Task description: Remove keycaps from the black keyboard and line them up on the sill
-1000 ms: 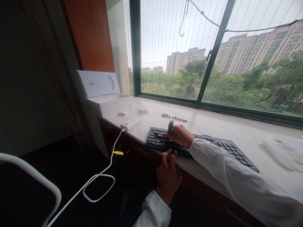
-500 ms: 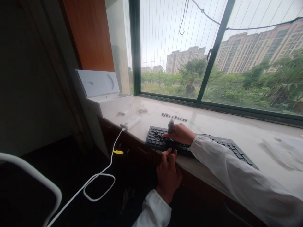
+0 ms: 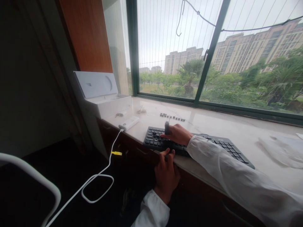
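A black keyboard (image 3: 228, 143) lies along the front of the windowsill counter, with some keycaps off its left half. My right hand (image 3: 178, 134) is closed around a small dark upright tool (image 3: 167, 127) with thin wire-like lines at its top, over the bare key spots. The tool's lower end is hidden by my hand, so I cannot tell its exact kind. My left hand (image 3: 167, 173) reaches up from below the counter edge; its fingertips rest on the keyboard's front edge, fingers apart. Behind the keyboard, several loose black keycaps (image 3: 174, 117) lie in rows.
An opened white box (image 3: 109, 105) stands at the left end of the counter (image 3: 213, 123). Near it lie a white power bank (image 3: 129, 123) and small items. A white cable (image 3: 99, 173) hangs off the edge. Crumpled clear plastic (image 3: 276, 151) lies at right.
The whole view has shifted slightly left. My right hand keeps the dark tool over the keyboard, and my left fingertips remain at its front edge.
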Demonstrator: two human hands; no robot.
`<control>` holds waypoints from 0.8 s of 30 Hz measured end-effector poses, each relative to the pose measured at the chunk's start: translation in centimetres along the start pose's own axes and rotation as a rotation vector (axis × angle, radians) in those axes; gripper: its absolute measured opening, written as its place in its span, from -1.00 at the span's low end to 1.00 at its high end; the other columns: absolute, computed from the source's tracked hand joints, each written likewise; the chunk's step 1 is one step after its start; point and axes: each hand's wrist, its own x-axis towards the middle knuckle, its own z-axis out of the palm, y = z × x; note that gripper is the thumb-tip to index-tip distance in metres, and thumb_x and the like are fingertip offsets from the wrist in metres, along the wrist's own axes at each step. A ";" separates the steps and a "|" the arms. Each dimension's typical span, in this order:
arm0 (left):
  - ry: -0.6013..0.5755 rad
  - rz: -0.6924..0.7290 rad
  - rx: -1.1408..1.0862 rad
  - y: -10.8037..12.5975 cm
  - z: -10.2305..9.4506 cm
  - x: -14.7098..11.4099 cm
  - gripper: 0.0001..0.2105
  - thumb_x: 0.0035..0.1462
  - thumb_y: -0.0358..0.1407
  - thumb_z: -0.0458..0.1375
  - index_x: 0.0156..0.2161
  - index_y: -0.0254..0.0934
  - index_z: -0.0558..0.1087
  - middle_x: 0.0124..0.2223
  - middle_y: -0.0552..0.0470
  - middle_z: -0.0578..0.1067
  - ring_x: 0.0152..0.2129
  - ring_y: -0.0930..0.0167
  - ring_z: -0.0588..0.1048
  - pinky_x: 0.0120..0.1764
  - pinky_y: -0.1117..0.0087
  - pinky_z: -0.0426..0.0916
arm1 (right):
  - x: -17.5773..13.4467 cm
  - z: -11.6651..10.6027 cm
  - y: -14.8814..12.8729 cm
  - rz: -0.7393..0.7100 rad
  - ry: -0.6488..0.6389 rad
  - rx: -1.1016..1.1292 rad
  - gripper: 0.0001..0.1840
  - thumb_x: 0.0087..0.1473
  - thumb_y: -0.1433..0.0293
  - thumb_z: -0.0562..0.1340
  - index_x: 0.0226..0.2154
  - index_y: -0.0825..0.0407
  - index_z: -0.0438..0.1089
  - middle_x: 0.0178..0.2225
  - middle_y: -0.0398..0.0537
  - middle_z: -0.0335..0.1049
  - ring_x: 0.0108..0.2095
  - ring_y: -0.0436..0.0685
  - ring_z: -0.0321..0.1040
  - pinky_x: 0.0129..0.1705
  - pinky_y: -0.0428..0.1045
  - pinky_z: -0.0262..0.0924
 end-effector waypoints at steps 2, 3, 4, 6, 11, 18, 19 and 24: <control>0.007 0.004 0.012 0.0 0.0 0.0 -0.49 0.05 -0.53 0.08 0.12 -0.13 0.29 0.10 -0.05 0.32 -0.03 0.35 0.45 -0.17 0.40 0.47 | -0.1 0.0 0.0 -0.009 0.004 -0.005 -0.55 0.13 -0.02 0.13 -0.46 0.02 0.30 -0.61 -0.13 0.36 -0.61 -0.01 0.21 -0.53 -0.08 -0.03; 0.009 0.005 0.015 0.0 0.0 0.0 -0.49 0.05 -0.53 0.07 0.12 -0.13 0.29 0.10 -0.05 0.32 -0.03 0.35 0.45 -0.16 0.40 0.47 | -0.1 0.0 0.0 -0.010 0.005 -0.010 -0.56 0.14 -0.01 0.13 -0.45 0.02 0.30 -0.61 -0.13 0.36 -0.61 -0.01 0.21 -0.52 -0.09 -0.03; 0.011 0.005 0.014 0.0 0.0 0.0 -0.49 0.04 -0.53 0.07 0.12 -0.13 0.29 0.10 -0.05 0.32 -0.03 0.35 0.45 -0.16 0.40 0.46 | -0.1 0.0 0.0 -0.008 0.006 -0.015 -0.56 0.14 -0.01 0.13 -0.45 0.02 0.30 -0.61 -0.13 0.36 -0.61 -0.01 0.21 -0.52 -0.09 -0.02; 0.015 0.005 0.011 0.0 0.0 0.0 -0.49 0.04 -0.54 0.07 0.11 -0.13 0.29 0.09 -0.05 0.32 -0.03 0.36 0.45 -0.15 0.41 0.46 | -0.1 0.0 0.0 -0.005 -0.003 -0.022 -0.55 0.15 -0.02 0.11 -0.43 0.02 0.31 -0.60 -0.12 0.37 -0.61 -0.01 0.21 -0.52 -0.10 -0.01; 0.028 0.012 0.032 0.0 0.1 0.0 -0.50 0.04 -0.52 0.09 0.11 -0.14 0.31 0.10 -0.06 0.32 -0.06 0.36 0.46 -0.17 0.42 0.47 | -0.2 -0.2 0.2 0.000 -0.015 -0.010 -0.53 0.15 -0.04 0.10 -0.44 0.02 0.31 -0.59 -0.11 0.37 -0.60 -0.01 0.22 -0.51 -0.09 -0.01; 0.032 0.011 0.025 -0.1 0.2 0.0 -0.52 0.06 -0.52 0.08 0.11 -0.14 0.32 0.10 -0.06 0.33 -0.03 0.36 0.45 -0.15 0.44 0.46 | 0.0 -0.9 0.8 0.076 0.091 0.058 -0.47 0.10 -0.04 0.13 -0.62 0.02 0.21 -0.68 -0.16 0.24 -0.62 -0.03 0.10 -0.50 -0.07 -0.03; 0.030 0.011 0.025 -0.1 0.2 0.0 -0.52 0.06 -0.52 0.08 0.11 -0.14 0.32 0.10 -0.06 0.33 -0.03 0.36 0.45 -0.15 0.44 0.46 | 0.1 -1.0 0.8 0.100 0.084 0.100 -0.47 0.10 -0.04 0.13 -0.62 0.03 0.22 -0.66 -0.16 0.26 -0.62 -0.03 0.11 -0.50 -0.07 -0.03; 0.018 0.013 0.007 -0.1 0.1 0.0 -0.50 0.04 -0.54 0.08 0.11 -0.15 0.31 0.10 -0.06 0.33 -0.03 0.36 0.44 -0.14 0.42 0.46 | 0.2 -1.2 0.8 0.157 -0.047 0.321 -0.48 0.06 -0.06 0.15 -0.52 0.06 0.36 -0.58 -0.11 0.38 -0.53 0.04 0.25 -0.46 -0.06 0.04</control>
